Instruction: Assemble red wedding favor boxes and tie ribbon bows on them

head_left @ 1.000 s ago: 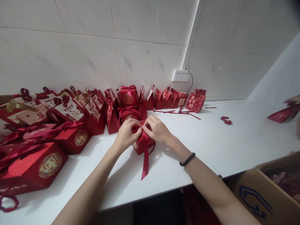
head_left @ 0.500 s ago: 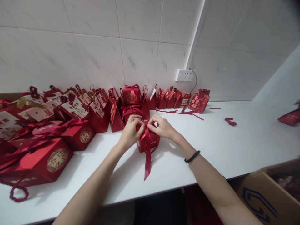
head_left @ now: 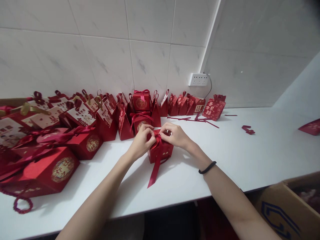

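A small red gift box (head_left: 166, 150) sits on the white tabletop between my hands. Over its top runs a dark red ribbon (head_left: 155, 166), one tail hanging down the front onto the table. My left hand (head_left: 143, 140) pinches the ribbon at the box's upper left, thumb against forefinger. From the right, my right hand (head_left: 173, 135) pinches the ribbon at the top in the same way. Fingers partly hide the loop or knot between them. Behind stand two stacked red boxes (head_left: 141, 101), the upper one with a ribbon bow.
Many red gift boxes (head_left: 63, 168) crowd the left and back of the white table (head_left: 240, 150). Loose ribbon strips (head_left: 192, 119) lie near the wall, below a socket strip (head_left: 198, 79). A cardboard box (head_left: 277, 206) stands at the lower right, beyond the table's front edge.
The hanging ribbon tail has swung to the left. Both hands remain pinched at the top of the box, and the ribbon there now curves toward my left fingers.
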Motion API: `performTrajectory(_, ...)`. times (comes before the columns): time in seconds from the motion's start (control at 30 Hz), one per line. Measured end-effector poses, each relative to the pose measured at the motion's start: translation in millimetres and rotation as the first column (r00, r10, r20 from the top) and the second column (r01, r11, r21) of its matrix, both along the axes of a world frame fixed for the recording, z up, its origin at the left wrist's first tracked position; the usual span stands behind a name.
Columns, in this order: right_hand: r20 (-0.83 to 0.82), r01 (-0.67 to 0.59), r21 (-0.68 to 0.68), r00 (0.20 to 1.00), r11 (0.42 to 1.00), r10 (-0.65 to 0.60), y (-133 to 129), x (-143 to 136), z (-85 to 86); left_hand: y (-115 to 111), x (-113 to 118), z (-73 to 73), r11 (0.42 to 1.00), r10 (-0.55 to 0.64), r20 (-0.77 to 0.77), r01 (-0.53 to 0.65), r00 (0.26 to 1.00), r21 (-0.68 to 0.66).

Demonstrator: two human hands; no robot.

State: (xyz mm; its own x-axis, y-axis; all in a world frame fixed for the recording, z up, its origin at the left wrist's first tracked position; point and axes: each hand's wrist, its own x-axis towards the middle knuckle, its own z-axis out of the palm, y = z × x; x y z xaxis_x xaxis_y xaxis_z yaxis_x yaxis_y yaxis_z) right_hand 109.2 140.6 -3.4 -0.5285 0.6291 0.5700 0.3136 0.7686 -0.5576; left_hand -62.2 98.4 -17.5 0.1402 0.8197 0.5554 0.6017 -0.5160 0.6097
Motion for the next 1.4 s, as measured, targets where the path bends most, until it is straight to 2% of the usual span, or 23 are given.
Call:
performTrajectory(0.2,-0.033,0.003,-0.174,0.999,0.985,-0.009,-1.5,-5.4,-1.1,0.3,0.9,1.3,0.999,-0.020,0.021,0.021,1.000,-0.045)
performTrajectory(0.37,-0.116,-0.144,-0.331,0.987,0.933,0.111,-0.1,-2.6,4.7,2.7,-2.2,1.4,0.998,0.054,0.085,-0.052,0.995,-0.020)
performTrajectory(0.57,-0.162,-0.138,-0.451,0.984,0.882,0.071,-3.3,-5.6,7.0,-7.7,2.0,9.6,0.995,-0.078,0.026,0.080,0.997,-0.054)
performTrajectory(0.7,-0.181,-0.171,-0.515,0.980,0.840,0.088,-2.9,-4.3,6.8,-9.7,4.5,11.5,0.994,-0.089,0.011,0.090,0.996,-0.058)
performTrajectory(0.9,-0.156,-0.267,-0.567,0.964,0.779,0.217,0.0,3.1,9.2,-8.4,3.9,10.0,0.994,-0.026,0.029,0.023,0.999,0.104)
performTrajectory(1.03,-0.178,-0.330,-0.569,0.944,0.753,0.279,3.6,5.9,5.6,-9.5,5.3,9.2,1.000,-0.026,0.096,0.025,0.995,0.006)
performTrajectory(1.13,-0.293,-0.410,-0.557,0.911,0.722,0.291,7.5,5.6,0.7,-9.3,7.3,7.5,0.999,0.028,0.171,-0.024,0.985,-0.027)
performTrajectory(1.23,-0.352,-0.464,-0.537,0.882,0.705,0.312,8.6,4.7,-0.1,-9.2,8.8,6.2,0.989,0.142,0.121,-0.137,0.982,-0.048)
performTrajectory(1.3,-0.299,-0.453,-0.508,0.891,0.733,0.342,6.5,4.3,2.3,-9.0,8.0,5.9,0.966,0.258,0.038,-0.257,0.965,-0.025)
performTrajectory(1.4,-0.141,-0.358,-0.446,0.933,0.820,0.331,0.9,3.6,6.7,-7.3,2.3,6.8,0.900,0.430,-0.026,-0.426,0.903,0.087)
